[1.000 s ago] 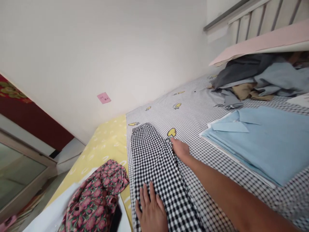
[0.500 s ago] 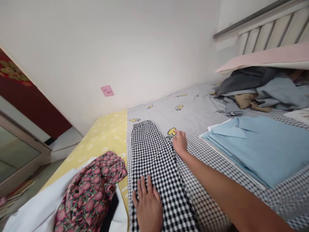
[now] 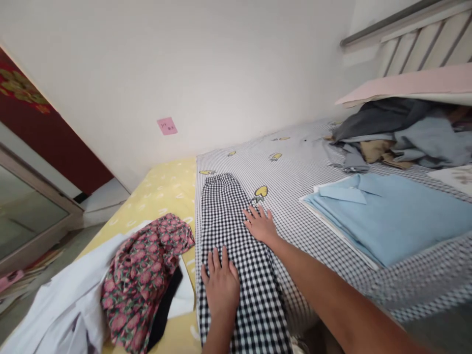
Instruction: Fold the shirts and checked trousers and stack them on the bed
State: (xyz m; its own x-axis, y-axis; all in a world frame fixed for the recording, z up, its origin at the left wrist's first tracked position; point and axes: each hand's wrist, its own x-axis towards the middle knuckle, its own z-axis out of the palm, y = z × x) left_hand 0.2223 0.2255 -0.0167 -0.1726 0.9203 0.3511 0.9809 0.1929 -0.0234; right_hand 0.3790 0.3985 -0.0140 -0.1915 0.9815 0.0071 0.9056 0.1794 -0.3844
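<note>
Black-and-white checked trousers (image 3: pixel 224 211), folded lengthwise, lie on the bed with the gathered waistband toward the wall. My left hand (image 3: pixel 221 285) rests flat on their lower part, fingers spread. On their right edge, farther up, my right hand (image 3: pixel 260 224) lies with its fingers apart. Neither hand holds anything. A floral garment (image 3: pixel 143 275) lies crumpled to the left, beside white cloth (image 3: pixel 73 295) and a black piece (image 3: pixel 165 307).
Folded light blue shirts (image 3: pixel 401 211) lie to the right. Behind them, grey and brown clothes (image 3: pixel 391 123) are heaped under a pink sheet-like item (image 3: pixel 416 84). A pink note (image 3: pixel 167 126) is on the wall. The bed's near edge shows at the lower right.
My right hand has come from the trousers' right side onto their edge, its fingers opening out of a closed shape. My left hand stays flat on the cloth. The view has shifted slightly.
</note>
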